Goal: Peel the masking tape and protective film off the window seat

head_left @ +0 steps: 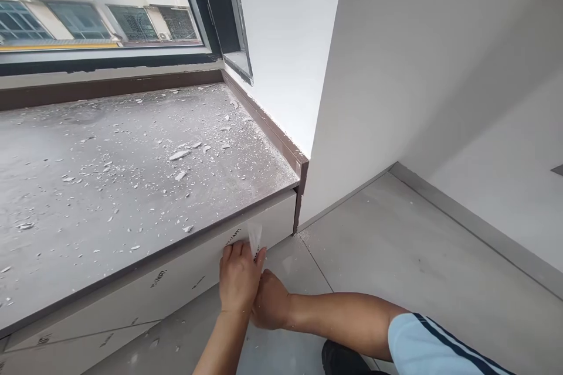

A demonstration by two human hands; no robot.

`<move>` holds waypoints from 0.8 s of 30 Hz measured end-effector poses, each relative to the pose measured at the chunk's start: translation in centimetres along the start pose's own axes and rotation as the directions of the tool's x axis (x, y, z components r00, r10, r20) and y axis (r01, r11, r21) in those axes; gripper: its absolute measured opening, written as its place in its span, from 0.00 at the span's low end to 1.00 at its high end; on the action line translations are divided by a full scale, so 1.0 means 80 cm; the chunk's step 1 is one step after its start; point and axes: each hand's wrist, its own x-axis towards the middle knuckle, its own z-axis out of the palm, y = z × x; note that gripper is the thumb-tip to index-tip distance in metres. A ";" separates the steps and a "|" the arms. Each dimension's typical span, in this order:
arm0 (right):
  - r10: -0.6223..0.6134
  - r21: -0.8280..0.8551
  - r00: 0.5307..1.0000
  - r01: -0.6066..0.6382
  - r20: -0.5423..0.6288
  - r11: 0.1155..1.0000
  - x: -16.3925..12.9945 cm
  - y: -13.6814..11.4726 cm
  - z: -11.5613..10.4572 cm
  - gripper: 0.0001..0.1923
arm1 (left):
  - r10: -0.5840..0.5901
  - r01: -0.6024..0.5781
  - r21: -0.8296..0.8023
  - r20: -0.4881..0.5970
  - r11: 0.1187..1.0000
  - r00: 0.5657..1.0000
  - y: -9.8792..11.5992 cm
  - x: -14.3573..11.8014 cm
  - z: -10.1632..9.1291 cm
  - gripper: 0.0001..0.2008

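Note:
A strip of clear protective film [254,237] stands away from the light drawer front [272,224] below the window ledge. My left hand [240,275] is closed on it, with the film showing between thumb and fingers and the fingertips against the drawer front. Right beside it, touching or nearly touching, my right hand [271,300] is curled into a fist. What that fist holds, if anything, is hidden. Printed dark lettering runs along the film-covered front.
White chips and dust lie over the grey ledge top [145,187]. A brown upstand [268,123] edges the ledge below the window [101,0]. White walls [373,70] meet the grey tiled floor [378,240] on the right. A dark shoe [343,358] is at the bottom.

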 end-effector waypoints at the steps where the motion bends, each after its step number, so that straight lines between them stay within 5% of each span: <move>1: -0.017 -0.037 0.999 0.018 0.028 0.999 0.001 0.001 -0.006 0.11 | 0.011 -0.011 0.054 0.001 0.998 1.000 -0.001 -0.001 0.001 0.18; 3: 0.013 -0.086 0.994 -0.003 0.110 0.996 0.003 0.009 -0.030 0.09 | 0.027 -0.028 0.128 0.005 0.991 1.000 -0.004 -0.004 0.003 0.19; 6: 0.187 -0.008 0.953 -0.191 0.240 0.982 0.007 0.037 -0.091 0.11 | 0.066 -0.071 0.164 0.037 0.984 0.997 -0.008 -0.009 0.002 0.18; 11: 0.424 0.556 0.905 -0.349 -0.007 0.755 0.020 0.085 -0.179 0.11 | 0.075 -0.090 0.139 0.109 0.986 0.991 0.000 -0.020 -0.004 0.19; 15: 0.522 0.747 0.852 -0.369 0.034 0.553 0.033 0.091 -0.187 0.10 | 0.046 -0.058 0.071 0.161 0.996 0.986 0.004 -0.034 -0.012 0.20; 24: 0.571 0.820 0.818 -0.374 0.071 0.433 0.051 0.092 -0.192 0.09 | -0.038 0.042 -0.014 0.241 0.999 0.970 -0.028 -0.078 -0.027 0.21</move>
